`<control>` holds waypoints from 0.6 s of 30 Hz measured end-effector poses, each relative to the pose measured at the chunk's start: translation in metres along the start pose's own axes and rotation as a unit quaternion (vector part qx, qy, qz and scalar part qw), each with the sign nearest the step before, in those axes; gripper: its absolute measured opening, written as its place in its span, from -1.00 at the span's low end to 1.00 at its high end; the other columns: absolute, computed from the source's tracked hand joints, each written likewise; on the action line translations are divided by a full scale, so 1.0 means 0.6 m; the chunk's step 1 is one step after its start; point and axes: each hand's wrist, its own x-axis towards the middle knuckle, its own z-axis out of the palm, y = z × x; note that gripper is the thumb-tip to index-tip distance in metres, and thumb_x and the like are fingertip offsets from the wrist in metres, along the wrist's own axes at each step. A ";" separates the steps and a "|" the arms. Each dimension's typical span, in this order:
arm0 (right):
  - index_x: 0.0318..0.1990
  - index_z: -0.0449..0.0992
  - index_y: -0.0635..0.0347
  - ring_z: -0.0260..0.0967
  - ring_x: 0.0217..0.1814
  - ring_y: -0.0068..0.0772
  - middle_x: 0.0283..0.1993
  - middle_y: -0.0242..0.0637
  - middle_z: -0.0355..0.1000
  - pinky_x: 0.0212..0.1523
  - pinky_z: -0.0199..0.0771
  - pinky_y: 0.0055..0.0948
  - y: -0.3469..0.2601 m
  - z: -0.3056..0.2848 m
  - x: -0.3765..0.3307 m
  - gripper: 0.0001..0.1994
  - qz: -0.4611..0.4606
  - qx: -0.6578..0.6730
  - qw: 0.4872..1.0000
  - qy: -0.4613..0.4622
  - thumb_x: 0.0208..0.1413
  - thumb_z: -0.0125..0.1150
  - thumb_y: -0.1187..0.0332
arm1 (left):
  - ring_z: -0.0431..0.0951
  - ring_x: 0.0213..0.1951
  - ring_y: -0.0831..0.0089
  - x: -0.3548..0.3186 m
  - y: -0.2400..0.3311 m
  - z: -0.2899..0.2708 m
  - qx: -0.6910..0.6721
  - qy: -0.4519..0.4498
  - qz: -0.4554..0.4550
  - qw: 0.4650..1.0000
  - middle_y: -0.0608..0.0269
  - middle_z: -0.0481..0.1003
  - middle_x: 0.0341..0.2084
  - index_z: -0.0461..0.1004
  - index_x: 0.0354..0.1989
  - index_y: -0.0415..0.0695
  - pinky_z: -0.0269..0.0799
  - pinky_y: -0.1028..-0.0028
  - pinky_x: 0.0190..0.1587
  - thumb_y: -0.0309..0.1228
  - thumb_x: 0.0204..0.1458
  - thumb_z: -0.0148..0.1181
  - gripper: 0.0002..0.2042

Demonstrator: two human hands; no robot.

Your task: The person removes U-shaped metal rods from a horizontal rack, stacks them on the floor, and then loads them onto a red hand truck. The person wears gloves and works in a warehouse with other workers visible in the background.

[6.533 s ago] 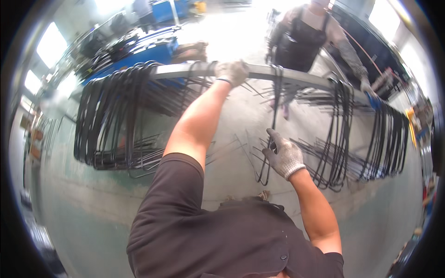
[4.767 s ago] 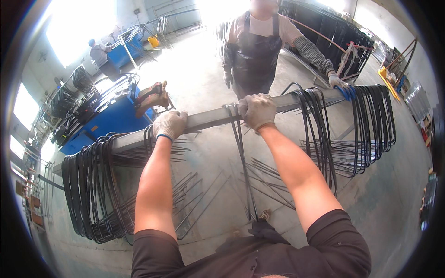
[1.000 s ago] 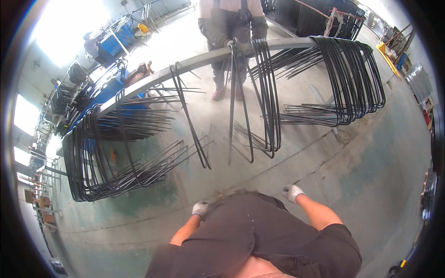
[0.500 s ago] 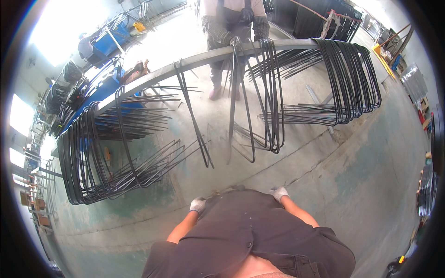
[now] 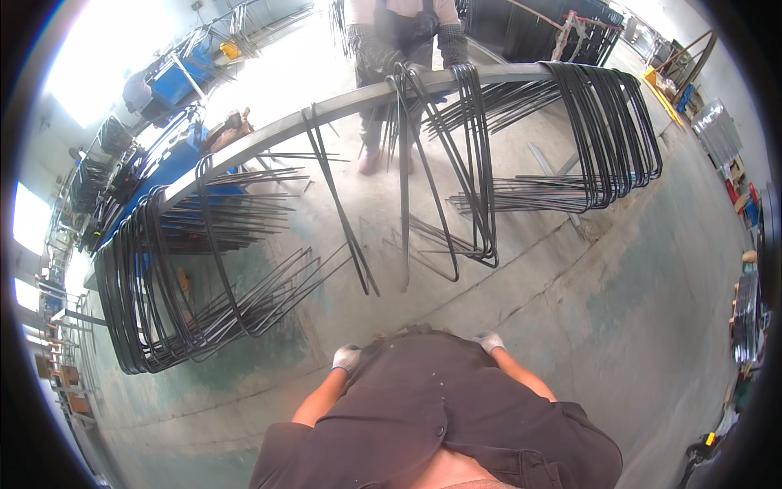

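Note:
My left hand [image 5: 347, 357], in a pale glove, rests at the left side of my dark shirt. Against the right side lies my right hand [image 5: 489, 341], gloved alike. The fingers of both are too small and partly hidden to make out, and no held thing shows. In front of me, apart from my hands, a grey metal rail [image 5: 326, 104] spans the view. Bent black metal rods hang over it: a left bundle [image 5: 134, 285], a right bundle [image 5: 607, 138], and several looser rods [image 5: 481, 179] near the middle.
Across the rail stands a person [image 5: 399, 41] in long dark gloves and an apron, arms reaching to the middle rods. Blue machinery [image 5: 175, 134] is at the left back. Dark panels [image 5: 521, 33] stand at the back right. Wrapped goods [image 5: 721, 134] line the right side.
The rail and rods sit slightly further left in view. Near the middle, one hanging rod has swung to the right at its lower end. My hands stay at my sides.

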 end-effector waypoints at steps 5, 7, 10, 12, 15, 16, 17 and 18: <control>0.18 0.81 0.14 0.74 0.26 -0.05 0.18 -0.07 0.78 0.30 0.64 -0.18 -0.002 0.000 -0.003 -0.49 0.011 -0.009 1.000 0.005 0.28 0.39 -0.04 | 0.78 0.16 0.03 0.005 0.006 -0.007 -0.018 -0.020 -0.011 1.000 -0.08 0.79 0.05 0.78 0.16 -0.14 0.63 0.23 0.27 0.04 0.25 0.36 -0.47; 0.18 0.81 0.16 0.73 0.28 -0.04 0.18 -0.03 0.77 0.32 0.64 -0.16 0.001 -0.009 0.002 -0.50 0.014 -0.008 1.000 0.001 0.27 0.40 -0.01 | 0.77 0.17 0.03 0.005 0.016 -0.013 -0.010 -0.025 -0.005 1.000 -0.07 0.79 0.07 0.78 0.17 -0.13 0.63 0.22 0.28 0.02 0.27 0.33 -0.49; 0.19 0.80 0.16 0.71 0.33 0.02 0.19 0.07 0.75 0.35 0.64 -0.13 -0.005 -0.018 -0.006 -0.52 0.026 0.032 0.999 0.003 0.26 0.40 0.06 | 0.77 0.18 0.02 0.010 0.011 -0.016 0.016 -0.022 0.000 1.000 -0.06 0.78 0.09 0.77 0.19 -0.10 0.63 0.20 0.29 -0.03 0.31 0.28 -0.53; 0.20 0.80 0.15 0.71 0.32 0.04 0.19 0.08 0.75 0.34 0.65 -0.11 -0.012 -0.021 -0.021 -0.53 0.032 0.061 0.998 0.017 0.26 0.39 0.07 | 0.76 0.19 0.02 0.022 -0.001 -0.011 0.037 -0.017 -0.006 0.999 -0.05 0.77 0.11 0.77 0.20 -0.09 0.62 0.18 0.29 -0.09 0.33 0.23 -0.56; 0.20 0.80 0.15 0.73 0.26 0.10 0.17 0.09 0.75 0.29 0.68 -0.10 -0.002 -0.009 -0.016 -0.52 0.009 0.037 0.996 0.080 0.26 0.40 0.05 | 0.75 0.19 0.00 0.030 -0.018 0.002 0.014 -0.029 0.001 0.999 -0.07 0.76 0.12 0.76 0.20 -0.08 0.61 0.17 0.30 -0.16 0.33 0.19 -0.59; 0.20 0.79 0.15 0.73 0.25 0.12 0.17 0.08 0.75 0.29 0.68 -0.09 -0.002 -0.015 -0.012 -0.52 0.006 0.045 0.991 0.124 0.27 0.41 0.04 | 0.75 0.20 0.02 0.025 -0.023 0.000 0.087 -0.024 0.090 0.992 -0.04 0.76 0.13 0.77 0.18 -0.10 0.61 0.17 0.31 -0.22 0.33 0.17 -0.60; 0.19 0.79 0.15 0.73 0.24 0.13 0.18 0.07 0.75 0.28 0.68 -0.09 -0.003 -0.025 -0.006 -0.53 0.004 0.053 0.984 0.168 0.28 0.42 0.04 | 0.76 0.19 0.03 0.025 -0.024 0.000 0.087 -0.021 0.084 0.992 -0.03 0.77 0.11 0.77 0.18 -0.11 0.61 0.18 0.30 -0.20 0.33 0.18 -0.60; 0.19 0.79 0.15 0.73 0.23 0.15 0.18 0.06 0.75 0.27 0.68 -0.08 -0.010 -0.039 -0.001 -0.53 0.002 0.062 0.976 0.211 0.29 0.42 0.03 | 0.76 0.18 0.04 0.026 -0.021 -0.002 0.089 -0.018 0.078 0.993 -0.03 0.78 0.09 0.77 0.17 -0.12 0.62 0.19 0.28 -0.19 0.33 0.19 -0.60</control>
